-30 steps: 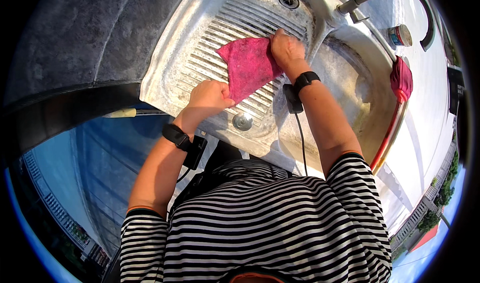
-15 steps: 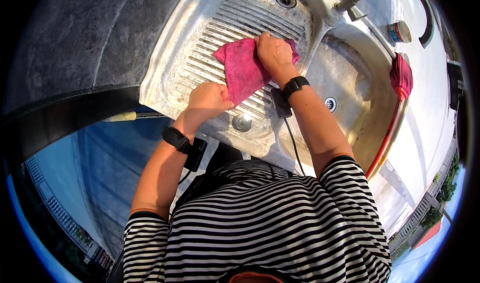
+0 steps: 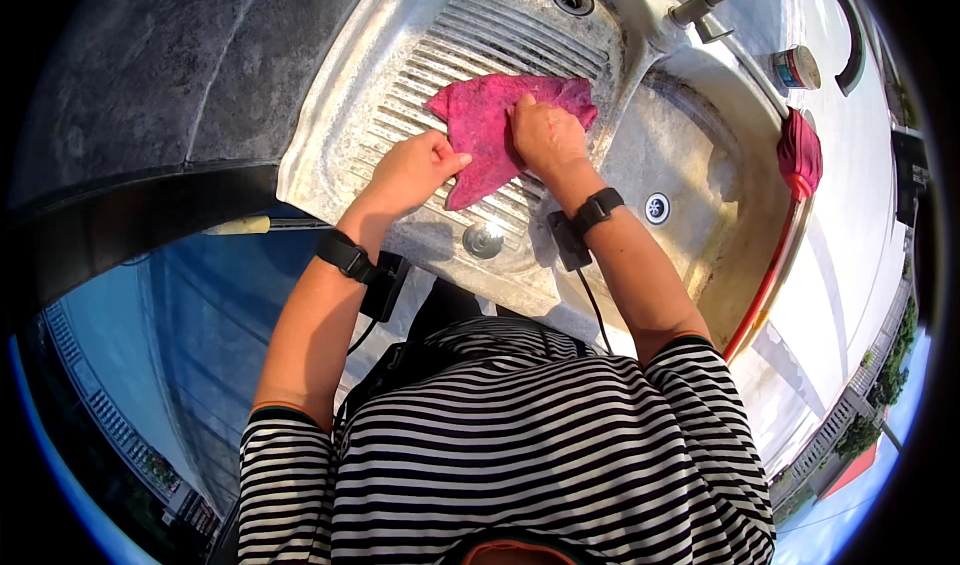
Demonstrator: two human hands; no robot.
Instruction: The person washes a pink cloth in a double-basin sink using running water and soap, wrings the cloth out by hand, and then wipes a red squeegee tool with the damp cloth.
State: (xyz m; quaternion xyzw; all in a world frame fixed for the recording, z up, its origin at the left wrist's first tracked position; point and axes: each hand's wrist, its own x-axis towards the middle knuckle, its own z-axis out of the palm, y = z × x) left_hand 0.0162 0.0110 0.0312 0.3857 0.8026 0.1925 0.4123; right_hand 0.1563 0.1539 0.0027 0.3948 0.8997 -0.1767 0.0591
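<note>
A damp-looking pink cloth (image 3: 478,130) lies spread over the ridged washboard (image 3: 400,130) of a stained, pale sink unit. My right hand (image 3: 548,137) is closed on the cloth's right half, knuckles up, bunching it against the ridges. At the cloth's left edge is my left hand (image 3: 415,170), its fingers curled in and its thumb tip reaching over the fabric. I see no cloth gripped in it. The near corner of the cloth lies loose below that thumb. Each wrist wears a black strap with a small black box, with cables running down.
Right of the washboard is a deeper basin (image 3: 690,155) with a drain (image 3: 656,208). A curved faucet (image 3: 850,35) arches over the far right. A red-handled brush or mop (image 3: 798,155) leans on the basin rim near a small tub (image 3: 797,67). A dark slab (image 3: 130,75) borders the left.
My left hand has let go of the cloth's near corner and moved up along its left edge. My right hand has shifted slightly down the cloth, baring its far edge.
</note>
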